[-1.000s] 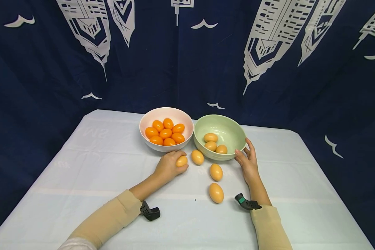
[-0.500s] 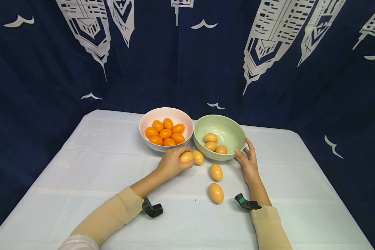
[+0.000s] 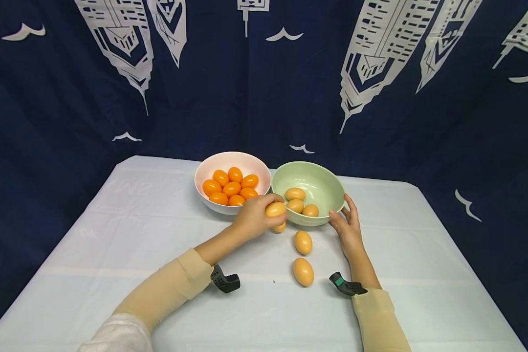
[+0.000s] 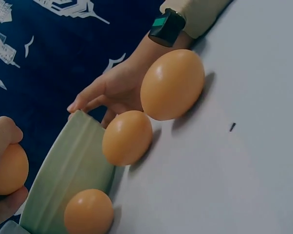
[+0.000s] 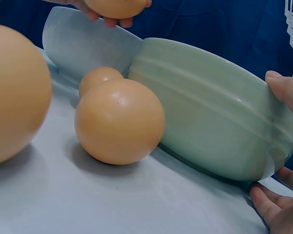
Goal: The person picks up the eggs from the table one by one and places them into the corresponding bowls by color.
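Observation:
My left hand (image 3: 253, 216) pinches a tan egg (image 3: 275, 209) between thumb and fingers, raised just left of the green bowl's (image 3: 330, 188) near rim. In the right wrist view this held egg (image 5: 116, 7) hangs above the bowls' rims. Three tan eggs lie inside the green bowl. At that bowl's right side my right hand (image 3: 349, 230) grips it, the thumb (image 5: 283, 87) at the rim and the fingers lower on the outer wall. Three more eggs rest on the table: one (image 3: 279, 228) partly hidden under the left hand, another (image 3: 303, 242) in front, and the nearest (image 3: 303, 272).
A pink bowl (image 3: 207, 168) holding several orange egg-shaped pieces (image 3: 231, 188) stands directly left of the green one. Both are near the far edge of the white-covered table (image 3: 127, 234). Behind hangs a dark blue curtain (image 3: 220, 98) with white building prints.
My left hand has lifted its egg off the table and carried it right and away from me, over the egg beside the bowls. The right hand keeps its place on the green bowl.

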Tool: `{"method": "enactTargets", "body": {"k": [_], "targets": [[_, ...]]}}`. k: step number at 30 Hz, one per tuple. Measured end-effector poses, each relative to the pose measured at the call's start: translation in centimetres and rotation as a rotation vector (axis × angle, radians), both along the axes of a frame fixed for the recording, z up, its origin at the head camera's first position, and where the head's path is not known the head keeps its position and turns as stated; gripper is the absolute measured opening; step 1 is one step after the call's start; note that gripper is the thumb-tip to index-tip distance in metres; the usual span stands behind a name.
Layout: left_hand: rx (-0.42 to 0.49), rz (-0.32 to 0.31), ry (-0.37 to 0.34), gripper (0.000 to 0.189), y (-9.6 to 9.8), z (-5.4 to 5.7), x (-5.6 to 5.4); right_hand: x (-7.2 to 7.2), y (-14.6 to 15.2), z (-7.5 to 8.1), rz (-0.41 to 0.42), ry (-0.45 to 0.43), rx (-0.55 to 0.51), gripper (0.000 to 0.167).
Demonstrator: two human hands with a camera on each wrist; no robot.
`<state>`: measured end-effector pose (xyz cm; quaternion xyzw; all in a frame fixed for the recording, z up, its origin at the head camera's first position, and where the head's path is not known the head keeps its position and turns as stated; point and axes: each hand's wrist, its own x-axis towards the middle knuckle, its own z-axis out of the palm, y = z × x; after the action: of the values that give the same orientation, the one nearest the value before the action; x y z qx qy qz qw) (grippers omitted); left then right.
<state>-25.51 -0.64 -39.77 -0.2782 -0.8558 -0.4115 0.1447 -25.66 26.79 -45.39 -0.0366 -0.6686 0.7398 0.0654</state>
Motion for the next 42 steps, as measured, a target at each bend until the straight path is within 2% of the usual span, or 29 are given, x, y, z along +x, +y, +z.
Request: {"method": "enactTargets", "body": {"k": [10,15,21,29,33,42], "targets": [[-0.060,-0.047,-0.041,0.035,1.9,2.1,-1.8,-0.1,0.1,-0.1,-0.006,0.009,-0.003,0.075],[-0.088,-0.058,-0.069,0.035,2.8,2.6,-3.1,-0.1,0.1,-0.3,-0.007,0.011,0.001,0.074],[-0.110,-0.078,-0.064,0.034,4.0,3.1,-4.1,-0.1,0.2,-0.2,-0.002,0.012,0.006,0.074],[-0.206,-0.121,-0.120,0.038,5.2,3.1,-5.7,-0.1,0.1,-0.2,-0.001,0.003,0.008,0.074],[-0.280,-0.144,-0.110,0.039,5.8,2.8,-6.5,-0.1,0.0,0.0,-0.003,0.004,0.002,0.074],[-0.375,-0.125,-0.158,0.041,6.6,2.1,-7.6,-0.1,0.0,-0.1,-0.003,0.005,0.005,0.073]]}}
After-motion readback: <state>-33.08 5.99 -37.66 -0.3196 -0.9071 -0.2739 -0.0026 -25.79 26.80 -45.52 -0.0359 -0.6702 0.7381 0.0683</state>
